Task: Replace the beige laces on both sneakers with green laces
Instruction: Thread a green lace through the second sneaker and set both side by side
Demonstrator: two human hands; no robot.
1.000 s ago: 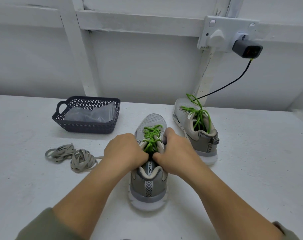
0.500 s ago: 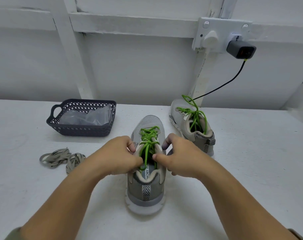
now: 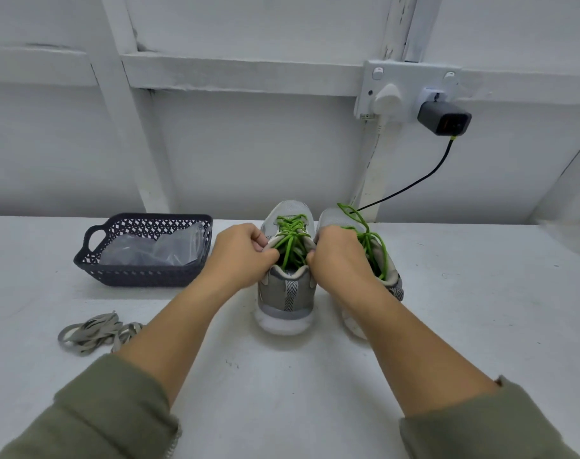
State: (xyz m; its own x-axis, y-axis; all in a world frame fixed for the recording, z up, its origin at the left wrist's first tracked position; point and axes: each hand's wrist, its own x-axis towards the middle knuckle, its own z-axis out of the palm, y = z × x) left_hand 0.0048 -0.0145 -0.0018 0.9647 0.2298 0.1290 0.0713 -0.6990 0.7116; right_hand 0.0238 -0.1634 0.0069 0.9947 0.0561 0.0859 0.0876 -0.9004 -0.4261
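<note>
While basket (image 3: 139,279) sits left, forearm (image 3: 391,323) overlaps sneaker (image 3: 331,217).

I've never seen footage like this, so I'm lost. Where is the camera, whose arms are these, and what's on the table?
No machine here: a person wears one camera on the head, looking down at their own arms. The left hand and right hand each pinch a side of the opening of the near sneaker, which carries green laces. A second sneaker, also green-laced, stands just right of it, partly behind the right hand. On the white table lie loose beige laces at the left and a dark basket holding clear plastic.
</note>
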